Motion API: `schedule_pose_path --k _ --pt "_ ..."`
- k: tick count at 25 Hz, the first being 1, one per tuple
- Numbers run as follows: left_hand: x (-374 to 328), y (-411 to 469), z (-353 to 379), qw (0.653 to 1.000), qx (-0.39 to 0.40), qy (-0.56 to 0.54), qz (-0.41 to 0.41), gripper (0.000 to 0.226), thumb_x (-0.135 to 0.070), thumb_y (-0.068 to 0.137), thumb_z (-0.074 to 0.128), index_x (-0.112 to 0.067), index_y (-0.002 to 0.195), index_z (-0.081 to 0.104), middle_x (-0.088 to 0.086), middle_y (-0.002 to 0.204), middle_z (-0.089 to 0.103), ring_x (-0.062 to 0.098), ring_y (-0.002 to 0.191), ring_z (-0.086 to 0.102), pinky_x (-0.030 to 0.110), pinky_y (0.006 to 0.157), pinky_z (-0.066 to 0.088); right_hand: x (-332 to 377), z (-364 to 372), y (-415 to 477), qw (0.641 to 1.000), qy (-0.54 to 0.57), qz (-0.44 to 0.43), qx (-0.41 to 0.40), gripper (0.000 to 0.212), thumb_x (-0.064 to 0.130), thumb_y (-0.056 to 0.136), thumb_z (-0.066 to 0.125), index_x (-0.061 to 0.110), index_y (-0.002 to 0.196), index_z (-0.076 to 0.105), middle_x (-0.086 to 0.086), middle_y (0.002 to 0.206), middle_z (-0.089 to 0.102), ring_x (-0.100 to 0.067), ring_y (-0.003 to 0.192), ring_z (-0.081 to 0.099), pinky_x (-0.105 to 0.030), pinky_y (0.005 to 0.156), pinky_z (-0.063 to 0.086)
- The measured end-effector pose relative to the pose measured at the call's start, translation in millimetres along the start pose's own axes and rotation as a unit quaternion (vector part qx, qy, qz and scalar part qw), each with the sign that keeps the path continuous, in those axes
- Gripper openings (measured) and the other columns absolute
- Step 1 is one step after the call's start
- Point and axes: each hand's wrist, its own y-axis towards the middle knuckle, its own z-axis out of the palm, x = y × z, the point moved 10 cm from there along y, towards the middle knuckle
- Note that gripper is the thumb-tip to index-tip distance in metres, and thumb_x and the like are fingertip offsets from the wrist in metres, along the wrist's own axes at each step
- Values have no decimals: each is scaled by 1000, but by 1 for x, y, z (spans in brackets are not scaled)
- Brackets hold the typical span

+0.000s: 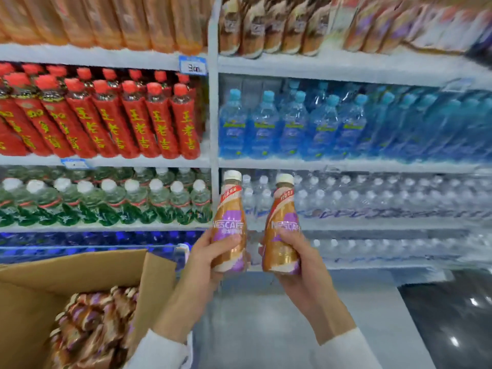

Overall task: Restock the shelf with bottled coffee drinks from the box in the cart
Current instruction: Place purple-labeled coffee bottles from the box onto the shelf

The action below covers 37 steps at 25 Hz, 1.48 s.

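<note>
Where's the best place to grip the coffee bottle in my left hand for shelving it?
Grip the coffee bottle round its wide lower body, coming from its left side, as the left hand does. It is held upright and tapers to a narrow neck, so the body gives the fullest wrap.

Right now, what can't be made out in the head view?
All head view:
- Cart: out of frame; cardboard box cut by left, bottom edges.
- Bottles in the box: count lost to blur.
- Top-shelf coffee bottles: caps cut by top edge.
- Left bottle, right bottle: lower labels covered by fingers.

Box (pixel 72 278) left, below shelves (pixel 213 161); bottles (pixel 90 326) inside.
</note>
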Motion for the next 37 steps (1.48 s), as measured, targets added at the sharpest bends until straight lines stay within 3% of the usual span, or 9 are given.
schedule_pose_path --k 2,4,8,13,18,27,31,37 --pt "10 -1 47 1000 27 -8 6 53 -8 55 72 -3 107 64 5 75 71 16 60 68 28 54 58 39 -34 -17 999 -6 -43 -11 38 16 67 74 7 104 69 -10 86 69 -19 70 67 -28 56 57" --pt "16 -2 90 999 53 4 10 50 -14 62 68 -5 111 65 5 83 73 15 68 70 27 58 59 73 -55 -33 997 -19 -76 -4 34 19 68 75 8 100 71 -6 84 70 -15 70 68 -26 57 56" --pt "21 7 158 993 86 64 40 59 -18 65 73 -8 122 64 7 100 75 20 84 72 31 66 58 127 -89 -51 990 -39 -138 -8 37 21 71 76 7 105 73 -7 88 73 -17 76 71 -28 59 56" --pt "22 28 230 983 137 103 62 56 -19 67 76 -6 121 66 12 107 75 28 90 74 35 71 59 191 -118 -47 979 -30 -202 -15 44 16 76 77 2 117 71 -16 106 74 -28 95 70 -40 78 59" --pt "22 77 288 977 155 112 94 49 -20 69 76 -8 116 69 13 106 76 28 91 73 36 76 57 256 -147 -16 968 -49 -243 -23 45 20 76 76 2 117 70 -21 109 73 -30 96 70 -42 80 59" --pt "-22 214 379 970 154 136 129 36 -27 73 77 -18 108 75 15 110 74 38 103 70 49 93 54 388 -158 102 957 -113 -267 -22 42 21 74 79 10 114 73 -15 111 75 -31 99 73 -50 88 58" --pt "-40 258 413 967 145 155 144 42 -38 63 83 -24 103 76 10 104 76 29 96 72 45 88 55 430 -164 143 956 -124 -265 -18 40 22 74 79 13 113 75 -15 112 75 -33 102 72 -48 86 58" --pt "-58 312 462 960 128 175 179 34 -34 68 81 -28 101 76 6 102 77 25 93 74 34 79 57 492 -179 199 956 -152 -250 9 42 25 75 80 14 115 74 -13 113 75 -33 104 72 -52 91 57"
